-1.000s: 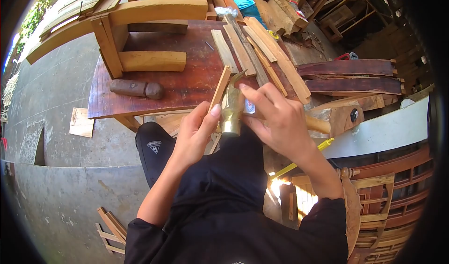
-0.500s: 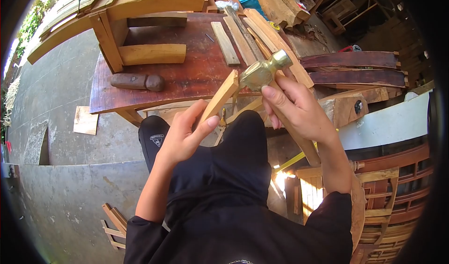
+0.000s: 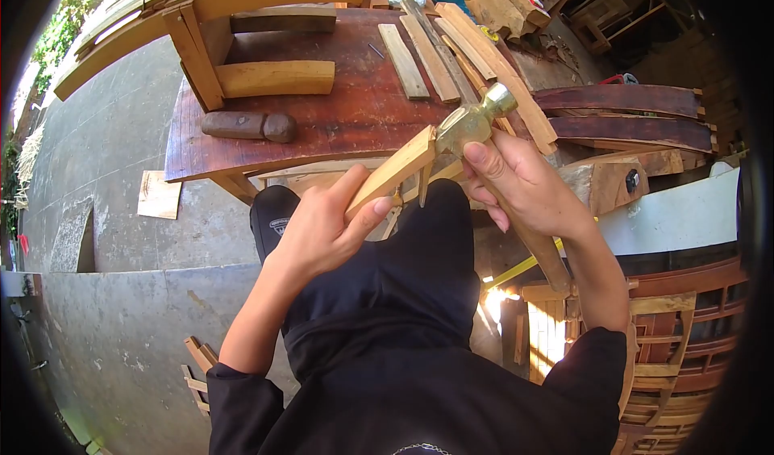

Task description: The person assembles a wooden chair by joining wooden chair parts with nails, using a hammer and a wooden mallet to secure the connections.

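Observation:
My left hand (image 3: 326,225) is closed around a short, square-cut wooden strip (image 3: 395,169), which slants up to the right above my lap. In my right hand (image 3: 524,181) is a ball-peen hammer (image 3: 461,131), gripped high on its wooden handle just under the head. One face of the metal head sits right at the strip's upper end, and the rounded peen points up and right. A thin pointed sliver (image 3: 424,185) hangs below that end. The handle's lower part runs down beside my right forearm.
A reddish wooden table (image 3: 355,124) stands ahead, bearing a dark wooden mallet-like block (image 3: 248,127), several loose slats (image 3: 427,56) and a curved wooden frame (image 3: 274,77). Dark curved boards (image 3: 625,100) lie right. Slatted furniture parts (image 3: 661,350) stand at lower right.
The wooden strip has tilted flatter, its upper end shifting right along with the hammer head. The sliver under the end shows more plainly. The whole view has shifted slightly.

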Motion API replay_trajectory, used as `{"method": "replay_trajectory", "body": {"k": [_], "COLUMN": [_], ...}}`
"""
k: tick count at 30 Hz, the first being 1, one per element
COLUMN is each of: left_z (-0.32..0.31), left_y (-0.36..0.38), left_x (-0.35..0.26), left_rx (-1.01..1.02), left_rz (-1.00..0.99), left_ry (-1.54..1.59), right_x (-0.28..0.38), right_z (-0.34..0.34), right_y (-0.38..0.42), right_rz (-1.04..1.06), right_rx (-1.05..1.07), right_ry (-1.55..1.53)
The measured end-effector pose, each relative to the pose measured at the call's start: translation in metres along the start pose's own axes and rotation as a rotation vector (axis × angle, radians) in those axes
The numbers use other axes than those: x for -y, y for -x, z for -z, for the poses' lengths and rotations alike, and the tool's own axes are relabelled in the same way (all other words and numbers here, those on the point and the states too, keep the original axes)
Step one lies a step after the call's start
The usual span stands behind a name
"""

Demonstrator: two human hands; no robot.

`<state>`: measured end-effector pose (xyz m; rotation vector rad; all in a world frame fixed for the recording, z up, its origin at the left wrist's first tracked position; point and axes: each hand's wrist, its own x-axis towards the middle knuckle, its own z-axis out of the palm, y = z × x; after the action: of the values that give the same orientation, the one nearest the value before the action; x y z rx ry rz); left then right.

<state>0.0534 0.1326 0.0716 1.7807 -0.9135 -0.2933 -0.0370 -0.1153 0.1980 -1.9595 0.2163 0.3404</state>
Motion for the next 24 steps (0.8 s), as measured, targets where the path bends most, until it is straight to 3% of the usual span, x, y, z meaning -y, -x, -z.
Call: {"method": "replay_trajectory", "body": {"k": [9,12,16,19,24], "left_z": [-0.018,-0.029,-0.067,-0.085,-0.097], "left_y": [0.016,0.038,0.073,0.084,0.072], "left_x": [0.028,0.035,0.044,0.049,0.059], "left_rx": [0.062,0.226,0.273,0.304,0.441], "left_rz": [0.001,0.26,0.613,0.592,0.47], "left_ry": [0.044,0.113,0.073,0.075,0.097], "right_x": [-0.029,-0.073,-0.151,-0.18,-0.21], "right_z": [-0.011,-0.039,-0.083,-0.12,-0.12], "right_y": [0.001,0.005,0.015,0.023,0.031], "right_rz": [-0.083,-0.2,-0.358,-0.424,-0.495], "right_rx": [0.02,0.003,0.07,0.139,0.147], "right_ry": [-0.049,-0.145,-0.277,-0.386,-0.461]}}
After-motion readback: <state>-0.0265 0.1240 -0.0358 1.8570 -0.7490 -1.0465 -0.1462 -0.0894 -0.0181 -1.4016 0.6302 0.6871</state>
